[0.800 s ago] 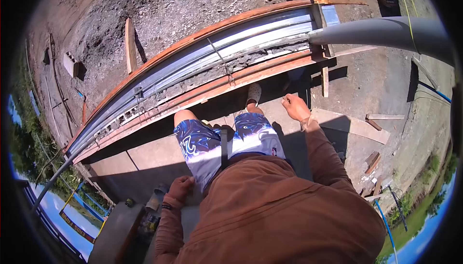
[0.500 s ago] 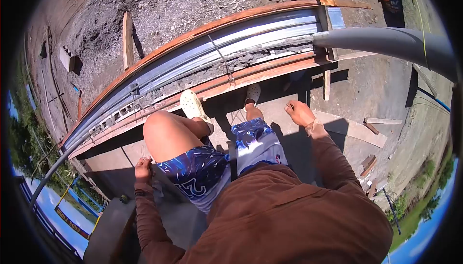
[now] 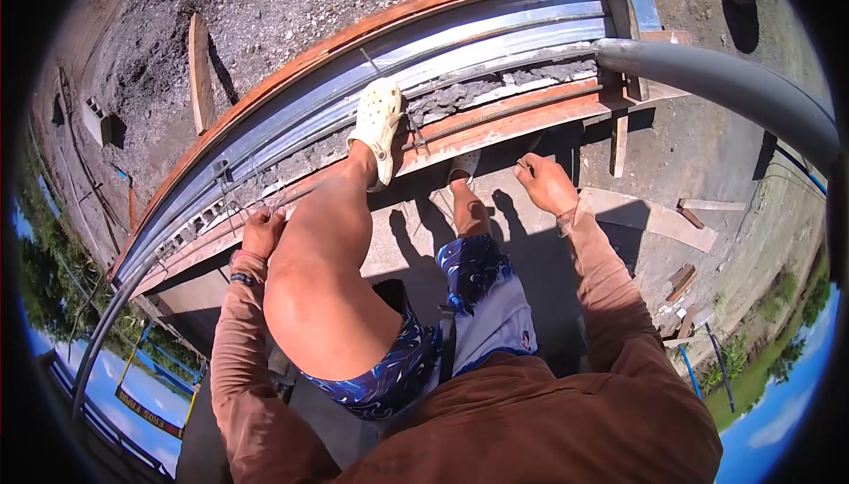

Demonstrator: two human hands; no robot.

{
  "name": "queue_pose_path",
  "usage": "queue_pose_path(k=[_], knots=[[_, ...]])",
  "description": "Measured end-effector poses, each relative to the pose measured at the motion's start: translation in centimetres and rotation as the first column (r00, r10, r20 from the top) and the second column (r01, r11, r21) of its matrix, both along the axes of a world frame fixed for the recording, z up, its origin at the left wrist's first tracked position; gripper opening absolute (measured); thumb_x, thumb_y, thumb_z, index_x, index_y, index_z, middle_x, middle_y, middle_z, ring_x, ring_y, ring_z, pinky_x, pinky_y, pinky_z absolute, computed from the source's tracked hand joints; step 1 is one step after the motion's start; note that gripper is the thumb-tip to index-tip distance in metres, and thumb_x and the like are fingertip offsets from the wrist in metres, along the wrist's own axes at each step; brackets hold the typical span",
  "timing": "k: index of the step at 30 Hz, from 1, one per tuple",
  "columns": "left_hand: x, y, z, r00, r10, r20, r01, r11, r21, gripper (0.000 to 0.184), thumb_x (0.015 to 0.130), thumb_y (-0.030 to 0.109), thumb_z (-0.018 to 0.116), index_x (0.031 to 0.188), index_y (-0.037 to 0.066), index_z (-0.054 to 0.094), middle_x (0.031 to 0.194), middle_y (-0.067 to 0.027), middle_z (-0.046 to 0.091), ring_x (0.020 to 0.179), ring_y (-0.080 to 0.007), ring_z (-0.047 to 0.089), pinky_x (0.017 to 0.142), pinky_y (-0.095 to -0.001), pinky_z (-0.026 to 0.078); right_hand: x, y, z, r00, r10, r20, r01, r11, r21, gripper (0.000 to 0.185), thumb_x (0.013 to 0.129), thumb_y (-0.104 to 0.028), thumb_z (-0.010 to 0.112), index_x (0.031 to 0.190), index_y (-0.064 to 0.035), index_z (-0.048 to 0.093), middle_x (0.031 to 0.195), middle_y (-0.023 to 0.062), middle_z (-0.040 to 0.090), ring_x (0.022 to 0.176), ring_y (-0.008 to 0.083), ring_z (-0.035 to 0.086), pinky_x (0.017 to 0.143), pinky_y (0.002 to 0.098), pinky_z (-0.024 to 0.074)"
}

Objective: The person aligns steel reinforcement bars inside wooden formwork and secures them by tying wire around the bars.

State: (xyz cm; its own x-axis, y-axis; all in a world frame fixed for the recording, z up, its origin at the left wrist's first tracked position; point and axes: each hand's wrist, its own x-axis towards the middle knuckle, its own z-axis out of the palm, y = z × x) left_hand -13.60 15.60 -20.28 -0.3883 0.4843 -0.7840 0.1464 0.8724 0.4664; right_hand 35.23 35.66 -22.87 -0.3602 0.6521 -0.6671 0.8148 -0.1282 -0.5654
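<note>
My left hand [image 3: 263,231] is closed beside my raised left knee, close to the near board of a long trough-like form. What its fingers hold, if anything, I cannot make out. My right hand [image 3: 546,185] hangs over the shaded slab with its fingers curled in, and nothing plain shows in it. A cream clog [image 3: 380,121] on my left foot rests on the form's near wooden board [image 3: 495,121]. The other clog [image 3: 464,164] stays down in front of the form. Thin rebar [image 3: 414,129] sticks up from rough concrete between the board and the corrugated metal sheet [image 3: 522,15].
A thick grey pipe [image 3: 716,77] arches from the form's right end. Loose planks [image 3: 712,205] and wood scraps [image 3: 681,281] lie to the right. Beyond the form are gravel [image 3: 283,33], an upright plank [image 3: 201,73] and a hollow block [image 3: 97,121].
My left foot has risen from the ground onto the form's board, with the knee lifted. My left hand has moved up toward the board. My right hand has dropped slightly in view.
</note>
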Motion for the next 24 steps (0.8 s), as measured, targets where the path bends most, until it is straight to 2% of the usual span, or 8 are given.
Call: queue_pose_path(k=[1,3,5,7,10,16,21,24], knots=[[0.7,3.2,-0.2,0.962,-0.224,-0.159,0.207,0.971,-0.119,0.029,0.086,0.028,0.060,0.071,0.002,0.058,0.059,0.0006,0.054,0.054,-0.0091,0.045,0.051,-0.0276,0.038,-0.7,0.1,-0.7,1.000,0.003,-0.019,-0.003,1.000,-0.012,0.029,0.086,-0.027,0.052,0.089,0.0021,0.056,0.083,0.0238,0.061,0.085,0.0415,0.057,0.072,0.0439,0.0445],[1.6,8.1,-2.3,0.936,-0.320,-0.146,0.296,0.941,-0.162,0.030,0.082,0.030,0.061,0.071,0.002,0.059,0.056,-0.0041,0.053,0.053,-0.0122,0.046,0.053,-0.0303,0.039,-2.0,0.5,-1.8,0.998,0.007,-0.059,-0.009,1.000,-0.029,0.030,0.085,-0.027,0.052,0.087,0.0023,0.056,0.083,0.0239,0.060,0.085,0.0417,0.056,0.072,0.0442,0.0443],[0.9,10.4,-6.9,0.829,-0.505,-0.241,0.473,0.863,-0.181,0.033,0.082,0.034,0.059,0.085,0.001,0.063,0.066,-0.0118,0.060,0.060,-0.0192,0.054,0.061,-0.0332,0.044,-3.9,1.5,-3.0,0.999,0.041,-0.016,-0.043,0.992,-0.123,0.031,0.085,-0.028,0.051,0.086,0.0023,0.056,0.083,0.0242,0.060,0.086,0.0421,0.056,0.073,0.0447,0.0441],[2.0,14.0,-9.7,0.797,-0.535,-0.279,0.512,0.845,-0.157,0.031,0.082,0.033,0.058,0.094,0.005,0.065,0.074,-0.0151,0.064,0.069,-0.0271,0.061,0.067,-0.0355,0.046,-5.6,2.5,-4.8,0.999,0.049,0.000,-0.048,0.988,-0.149,0.031,0.085,-0.028,0.050,0.086,0.0020,0.056,0.083,0.0243,0.060,0.085,0.0423,0.056,0.073,0.0455,0.0437],[3.4,18.5,-13.4,0.800,-0.520,-0.299,0.491,0.854,-0.170,0.030,0.082,0.032,0.058,0.098,0.009,0.066,0.081,-0.0157,0.065,0.081,-0.0332,0.062,0.073,-0.0371,0.047,-7.7,3.9,-8.1,0.991,0.055,-0.122,-0.057,0.998,-0.016,0.029,0.085,-0.027,0.050,0.088,0.0016,0.056,0.085,0.0243,0.060,0.085,0.0422,0.056,0.072,0.0460,0.0440],[5.7,20.9,-18.5,0.634,-0.613,-0.472,0.664,0.744,-0.075,0.031,0.077,0.028,0.066,0.103,0.013,0.065,0.108,-0.0111,0.061,0.097,-0.0292,0.060,0.081,-0.0352,0.048,-12.3,8.1,-11.3,0.986,0.138,-0.093,-0.137,0.990,0.017,0.031,0.085,-0.028,0.051,0.091,0.0017,0.058,0.087,0.0241,0.061,0.086,0.0419,0.057,0.073,0.0462,0.0448],[6.0,20.5,-21.4,0.602,-0.631,-0.489,0.706,0.707,-0.044,0.029,0.078,0.027,0.064,0.104,0.015,0.063,0.102,-0.0094,0.062,0.092,-0.0311,0.060,0.078,-0.0402,0.049,-15.2,9.6,-14.2,0.989,0.127,-0.076,-0.130,0.991,-0.040,0.031,0.084,-0.029,0.053,0.094,0.0000,0.061,0.089,0.0235,0.062,0.087,0.0404,0.058,0.076,0.0453,0.0454],[5.7,21.6,-21.1,0.561,-0.745,-0.360,0.769,0.630,-0.105,0.026,0.080,0.025,0.062,0.104,0.014,0.064,0.099,-0.0117,0.063,0.092,-0.0317,0.060,0.077,-0.0408,0.048,-16.6,10.3,-14.7,0.995,0.080,-0.055,-0.086,0.990,-0.114,0.032,0.084,-0.029,0.053,0.097,-0.0009,0.062,0.091,0.0225,0.062,0.089,0.0394,0.058,0.078,0.0435,0.0457]])
